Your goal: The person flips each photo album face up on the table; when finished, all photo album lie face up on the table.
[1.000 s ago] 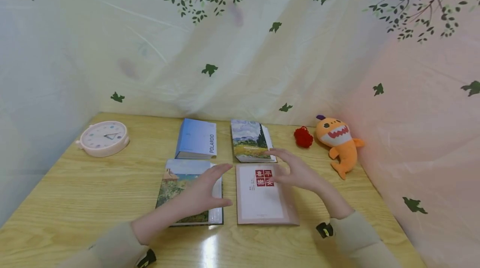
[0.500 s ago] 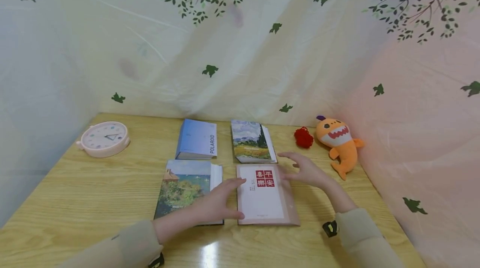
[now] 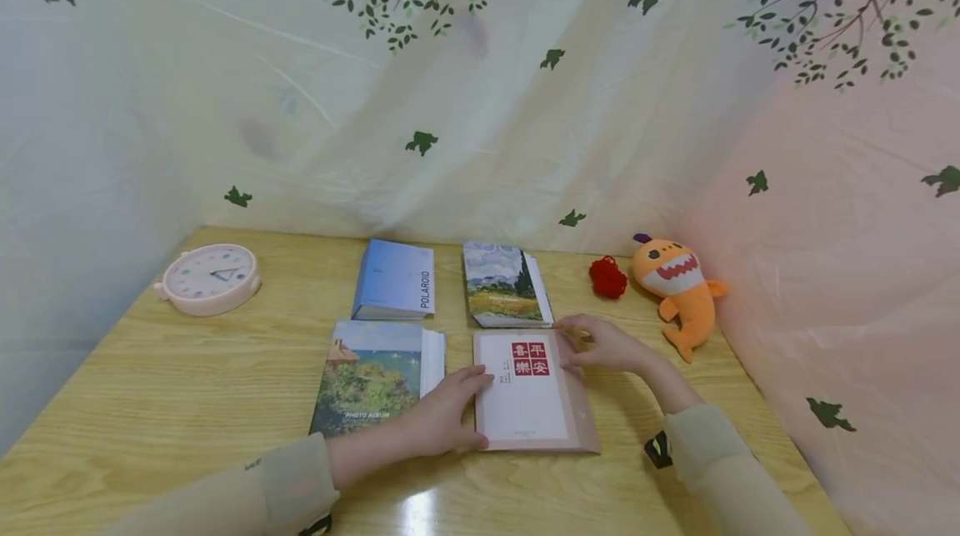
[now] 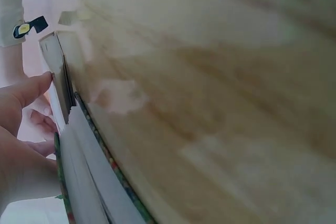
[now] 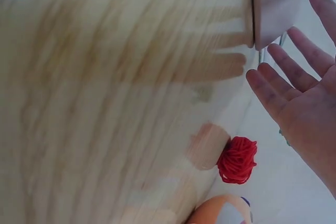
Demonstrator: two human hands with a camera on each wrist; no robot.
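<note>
Pink book [image 3: 525, 415] met from two sides

The pink book lies flat on the counter [image 3: 225, 369], front row, right of the green album [image 3: 367, 378] and just beside the painted album [image 3: 498, 290] behind it. The left hand [image 3: 446, 413] reaches across the green album's near right corner to the book's left edge. Its thumb and fingers are spread well apart and grip nothing; the tips appear to touch the edge, thumb near the front corner, forefinger farther back. That wide spread probably gives an even bearing along the side, with less chance of twisting the book.

The right hand [image 3: 611, 346] is at the far right corner, fingers long and parted, with nothing in its grasp; whether they touch the cover I cannot tell. Placed opposite each other, the hands would likely check any skid, and the book's printed cover is left mostly uncovered.

The blue album [image 3: 397, 276] stands behind the green one, completing two rows of two with a gap between columns, perhaps for finger room. The clock [image 3: 210, 279] sits far left, the yarn [image 3: 607, 278] and toy [image 3: 684, 298] far right, seemingly out of the arms' way.
</note>
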